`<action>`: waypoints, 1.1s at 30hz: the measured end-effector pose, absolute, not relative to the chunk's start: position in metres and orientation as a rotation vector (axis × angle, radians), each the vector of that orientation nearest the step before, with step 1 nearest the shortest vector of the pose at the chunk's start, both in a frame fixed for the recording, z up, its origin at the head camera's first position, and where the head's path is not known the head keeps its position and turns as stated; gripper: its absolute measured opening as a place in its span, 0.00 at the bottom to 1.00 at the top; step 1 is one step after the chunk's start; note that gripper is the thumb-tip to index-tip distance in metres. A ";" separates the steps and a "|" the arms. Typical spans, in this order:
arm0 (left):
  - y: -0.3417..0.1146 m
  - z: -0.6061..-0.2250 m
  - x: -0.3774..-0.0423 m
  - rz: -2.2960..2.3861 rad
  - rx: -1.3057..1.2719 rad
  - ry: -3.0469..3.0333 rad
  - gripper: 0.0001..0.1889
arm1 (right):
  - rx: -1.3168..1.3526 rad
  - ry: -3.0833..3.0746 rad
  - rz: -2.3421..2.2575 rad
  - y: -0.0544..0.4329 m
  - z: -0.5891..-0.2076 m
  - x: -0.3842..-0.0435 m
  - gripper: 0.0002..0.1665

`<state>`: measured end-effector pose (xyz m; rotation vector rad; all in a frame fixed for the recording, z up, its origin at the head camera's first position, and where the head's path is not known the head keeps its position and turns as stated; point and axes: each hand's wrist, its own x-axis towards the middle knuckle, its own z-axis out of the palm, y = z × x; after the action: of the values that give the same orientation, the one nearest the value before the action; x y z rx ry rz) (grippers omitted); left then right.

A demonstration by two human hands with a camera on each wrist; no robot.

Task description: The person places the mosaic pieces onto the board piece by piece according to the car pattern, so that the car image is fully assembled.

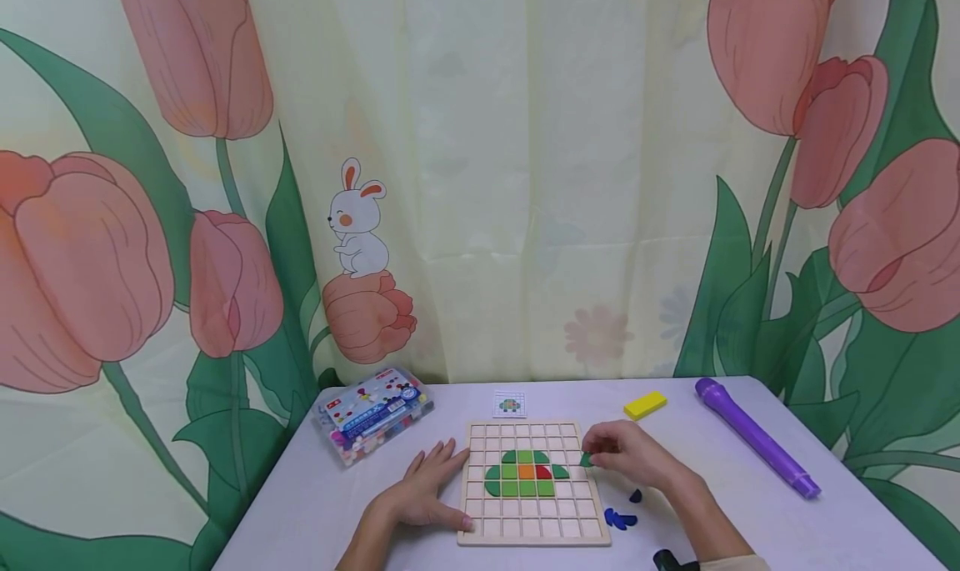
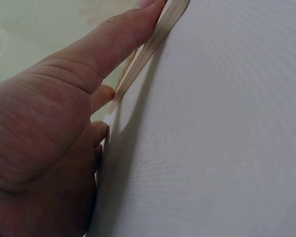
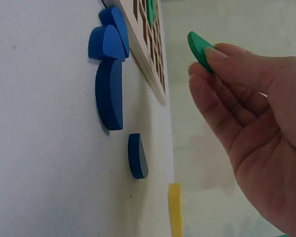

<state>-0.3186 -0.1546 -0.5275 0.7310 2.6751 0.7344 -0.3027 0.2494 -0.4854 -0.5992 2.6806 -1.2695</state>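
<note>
Board (image 1: 570,525): pale wood, square-grid pattern; its tiles (image 1: 527,472) dark green, light green, orange and red. Held piece (image 3: 198,48): green. From board centre, blue pieces (image 3: 109,96) at four o'clock, yellow block (image 1: 645,405) at two. Surface (image 1: 810,538): white. Curtain (image 1: 480,179): cream, coral tulips (image 1: 232,283).

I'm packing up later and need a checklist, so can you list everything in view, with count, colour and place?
Table: one, white, in front
Curtain: one, pale with a floral print, behind the table
Board: one, pale wood, middle of the table
Tiles: several green, one orange, one red, on the board
Loose piece: one, green, by the board's right edge
Blue pieces: at least four, blue, right of the board
Card: one, white, behind the board
Box: one, clear with a blue-and-white label, back left
Block: one, yellow, back right
Tube: one, purple, far right
Unclear item: one, black, front edge, partly cut off
Left hand: one, bare, touching the board's left side
Right hand: one, bare, pinching the loose piece
</note>
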 end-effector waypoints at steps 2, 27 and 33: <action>-0.154 -0.528 -0.319 0.739 0.727 2.670 0.61 | -0.600 2.693 -1.274 0.247 -0.485 -0.303 0.10; -0.154 -0.527 -0.317 0.721 0.730 2.684 0.60 | -0.719 2.662 -1.268 0.217 -0.491 -0.301 0.10; -0.154 -0.528 -0.317 0.718 0.735 2.693 0.60 | -0.711 2.623 -1.239 0.213 -0.492 -0.299 0.10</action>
<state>-0.3173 -0.1535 -0.5277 0.7347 2.6928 0.7182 -0.2985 0.2135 -0.4915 -0.7106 2.6231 -1.2388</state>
